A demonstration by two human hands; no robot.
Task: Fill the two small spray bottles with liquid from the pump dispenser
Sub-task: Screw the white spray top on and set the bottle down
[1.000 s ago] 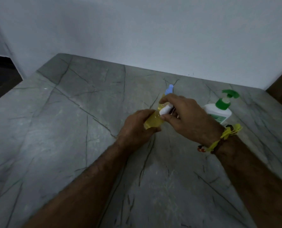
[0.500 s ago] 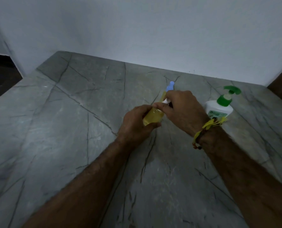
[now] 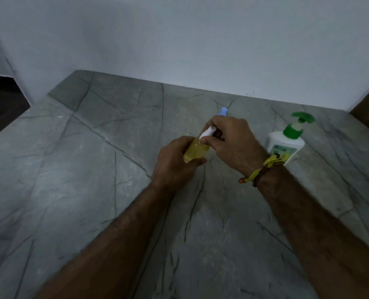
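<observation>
Yellow-filled spray bottle (image 3: 196, 149) gripped by left hand (image 3: 175, 162); right hand (image 3: 233, 143) fingers (image 3: 209, 139) pinching white cap (image 3: 207, 133).

Second spray bottle (image 3: 223, 111): only the blue top shows above the right hand (image 3: 233, 145); its body is hidden behind the knuckles. Yellow bottle (image 3: 196, 150): lower part covered by the left hand (image 3: 175, 162), white cap (image 3: 208, 133) half buried under right fingers. Pump dispenser (image 3: 286, 145): label too blurry to read, lower left corner behind the wrist band (image 3: 263, 169). Both forearms cut off at the bottom edge. Left floor area too dark to make out.
</observation>
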